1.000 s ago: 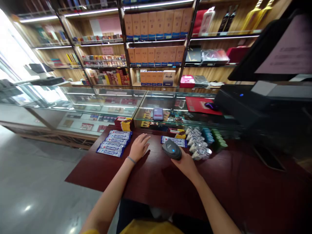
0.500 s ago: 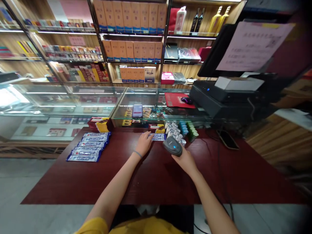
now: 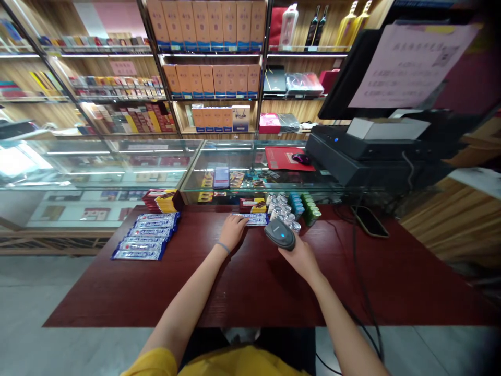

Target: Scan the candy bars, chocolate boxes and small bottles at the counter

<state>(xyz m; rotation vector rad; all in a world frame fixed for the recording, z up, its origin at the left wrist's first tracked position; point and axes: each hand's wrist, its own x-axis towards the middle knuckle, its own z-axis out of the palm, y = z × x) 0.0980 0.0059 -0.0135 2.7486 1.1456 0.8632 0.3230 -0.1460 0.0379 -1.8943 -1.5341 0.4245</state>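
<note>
My right hand (image 3: 301, 258) is wrapped round the handle of a dark grey barcode scanner (image 3: 279, 234), which has a blue light on top. The scanner hangs over the table just in front of several small cans (image 3: 282, 209) with silvery tops. On the table, my left hand (image 3: 233, 231) has its fingers closed over the left end of a blue-and-white wrapped packet (image 3: 257, 220); the fingertips are partly hidden. Behind that packet lies a small stack of yellow-and-dark-red packets (image 3: 253, 205). Similar blue-and-white packets (image 3: 144, 237) lie overlapped in a row at the left.
A taller stack of yellow-and-red packets (image 3: 162, 200) stands at the back left of the dark red table (image 3: 242, 292). Blue cans (image 3: 296, 204) and green cans (image 3: 310, 209) stand right of the silver-topped ones. A phone (image 3: 370, 221) and a cable lie farther right. Behind runs a glass counter (image 3: 230, 151).
The view has shifted slightly. Both hands keep nearly the same places: the left on the packet's end, the right holding the scanner near the cans.
</note>
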